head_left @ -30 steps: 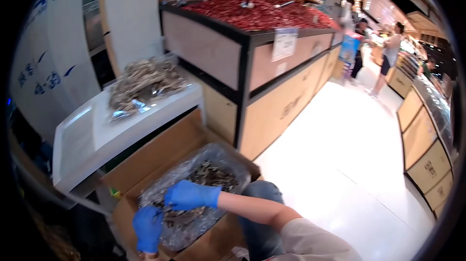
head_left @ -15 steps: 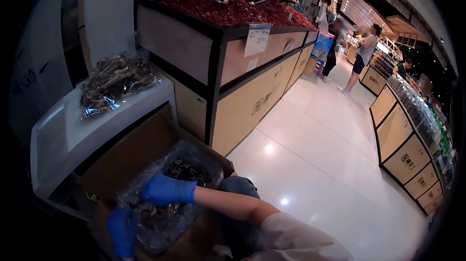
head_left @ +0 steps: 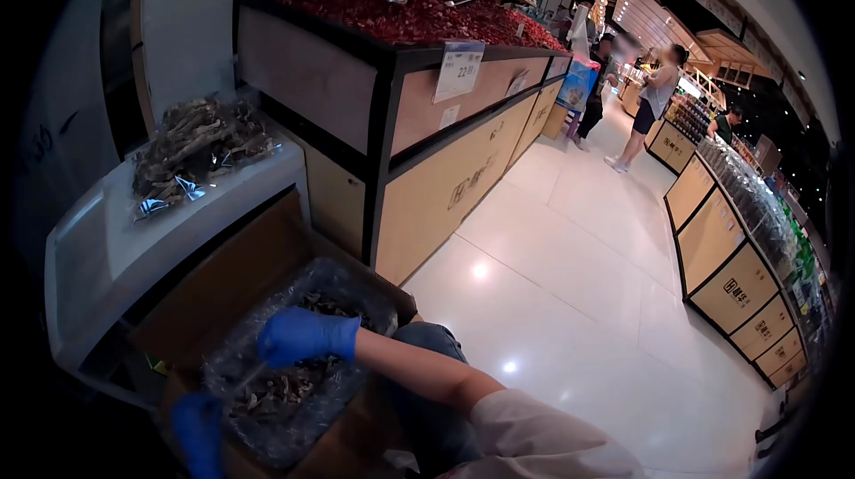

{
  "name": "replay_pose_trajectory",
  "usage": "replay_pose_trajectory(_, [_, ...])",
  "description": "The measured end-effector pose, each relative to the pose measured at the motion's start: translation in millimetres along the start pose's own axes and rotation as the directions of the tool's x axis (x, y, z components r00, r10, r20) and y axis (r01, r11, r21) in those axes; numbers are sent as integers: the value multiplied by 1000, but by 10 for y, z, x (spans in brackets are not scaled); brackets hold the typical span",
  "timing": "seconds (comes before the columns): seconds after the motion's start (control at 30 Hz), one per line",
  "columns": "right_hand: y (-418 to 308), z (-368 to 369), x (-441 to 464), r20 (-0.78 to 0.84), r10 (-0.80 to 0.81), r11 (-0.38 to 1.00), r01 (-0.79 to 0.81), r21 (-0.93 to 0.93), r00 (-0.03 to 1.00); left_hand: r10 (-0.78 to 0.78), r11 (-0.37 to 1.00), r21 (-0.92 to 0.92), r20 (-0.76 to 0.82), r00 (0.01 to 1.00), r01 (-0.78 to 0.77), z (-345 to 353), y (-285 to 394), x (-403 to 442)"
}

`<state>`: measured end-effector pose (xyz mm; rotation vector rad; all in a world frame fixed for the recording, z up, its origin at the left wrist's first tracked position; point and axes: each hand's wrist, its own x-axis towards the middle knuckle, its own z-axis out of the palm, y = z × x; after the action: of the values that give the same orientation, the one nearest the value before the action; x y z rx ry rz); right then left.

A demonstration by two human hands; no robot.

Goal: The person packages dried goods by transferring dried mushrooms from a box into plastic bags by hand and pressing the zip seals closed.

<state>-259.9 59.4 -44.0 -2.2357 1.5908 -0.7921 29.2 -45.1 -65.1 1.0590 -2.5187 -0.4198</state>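
Note:
My right hand (head_left: pixel 298 336), in a blue glove, is over the open plastic bag (head_left: pixel 343 394) inside the cardboard box (head_left: pixel 223 296). Its fingers are curled and pressed together; what they hold, if anything, is hidden. Dark dried pieces (head_left: pixel 276 390) lie in the bag just below it. My left hand (head_left: pixel 198 430), also gloved in blue, is at the box's left side, dim and blurred, and its fingers cannot be made out. A clear bag of dried strips (head_left: pixel 200 148) rests on the white surface (head_left: pixel 98 247) behind the box.
A counter (head_left: pixel 445 181) heaped with red dried goods (head_left: pixel 401 16) and bearing a price sign (head_left: pixel 459 71) stands beyond the box. Display cabinets (head_left: pixel 735 283) line the right. Two people stand in the aisle, one in a light top (head_left: pixel 657 92); another person is behind the right counter.
The view has swung, so the scene sits further left and looks darker. My left hand has moved lower, away from my right hand, which stays over the bag.

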Motion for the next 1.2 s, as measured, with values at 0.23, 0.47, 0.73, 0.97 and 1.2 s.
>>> replay_pose_trajectory(0.23, [26, 157, 77, 5, -14, 990, 15, -139, 1000, 201, 979, -27, -50, 978, -202, 52, 327, 14])
replay_pose_trajectory(0.47, [-248, 464, 109, 78, -122, 934, 141, -330, 990, 323, 944, -30, -129, 938, -329, 351, 540, 28])
replay_pose_trajectory(0.73, [-322, 466, 129, -16, -116, 954, 107, -279, 993, 255, 961, -66, -176, 951, -270, 455, 534, 22])
replay_pose_trajectory(0.97, [46, 307, 22, -184, -134, 969, 90, -230, 974, 220, 958, -161, -113, 969, -236, 656, -227, 75])
replay_pose_trajectory(1.2, [324, -178, -116, -105, 135, 988, -142, -65, 985, 84, 994, -82, 90, 992, -77, -54, 282, 57])
